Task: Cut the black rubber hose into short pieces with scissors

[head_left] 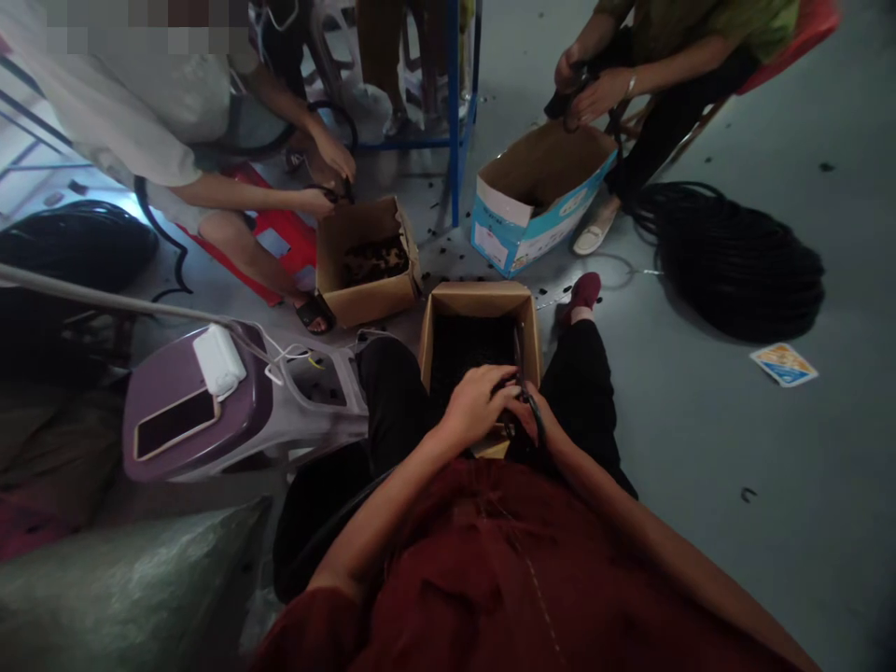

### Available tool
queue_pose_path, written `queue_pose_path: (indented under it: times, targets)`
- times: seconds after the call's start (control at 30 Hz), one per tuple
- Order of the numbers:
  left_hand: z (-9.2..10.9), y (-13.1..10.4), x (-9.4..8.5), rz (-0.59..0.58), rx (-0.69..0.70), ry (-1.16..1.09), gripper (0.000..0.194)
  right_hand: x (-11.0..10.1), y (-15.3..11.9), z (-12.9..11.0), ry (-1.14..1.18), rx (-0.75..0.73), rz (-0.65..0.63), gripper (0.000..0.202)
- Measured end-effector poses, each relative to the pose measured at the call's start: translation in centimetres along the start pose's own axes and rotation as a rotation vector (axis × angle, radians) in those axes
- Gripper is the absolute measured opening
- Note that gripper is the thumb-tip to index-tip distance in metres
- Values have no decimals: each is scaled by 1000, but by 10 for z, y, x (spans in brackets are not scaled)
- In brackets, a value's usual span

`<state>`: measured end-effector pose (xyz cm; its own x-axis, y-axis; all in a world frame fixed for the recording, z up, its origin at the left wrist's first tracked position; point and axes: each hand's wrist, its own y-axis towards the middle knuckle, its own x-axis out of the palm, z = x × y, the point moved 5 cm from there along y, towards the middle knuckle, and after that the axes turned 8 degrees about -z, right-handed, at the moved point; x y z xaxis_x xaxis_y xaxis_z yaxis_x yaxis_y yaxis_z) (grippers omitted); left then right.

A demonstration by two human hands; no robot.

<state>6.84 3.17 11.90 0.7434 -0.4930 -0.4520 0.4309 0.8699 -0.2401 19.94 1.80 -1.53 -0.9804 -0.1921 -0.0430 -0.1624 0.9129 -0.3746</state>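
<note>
The right hand (550,427) grips a dark tool (539,416), perhaps scissors; the left hand (477,405) pinches a dark piece (505,380). Both are best held over the near box (480,291), with all 10 fingers clear of any blades.

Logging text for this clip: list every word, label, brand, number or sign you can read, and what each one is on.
No text can be read with certainty.
Blue and white cardboard carton: printing on its sides, too small and blurred.
Small white, orange and blue card on the floor: any lettering is too blurred to read.
</note>
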Motion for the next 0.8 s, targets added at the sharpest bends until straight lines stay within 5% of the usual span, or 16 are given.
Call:
queue_pose_path:
  times: [0.1,0.2,0.4,0.6,0.8]
  targets:
    - [-63,6,22,-76,-153,108,40,2,8,-11,8,-1,11,44]
    - [-96,0,41,-167,-186,-44,40,7,13,-17,3,-29,-3,44]
    - [-104,-9,34,-176,-225,-246,36,20,13,-25,-16,-47,-22,43]
    - [-117,-14,12,101,-214,-396,43,12,9,-24,-31,-108,5,47]
    - [-130,-12,7,303,-149,-408,45,0,-17,3,-374,-15,-98,46]
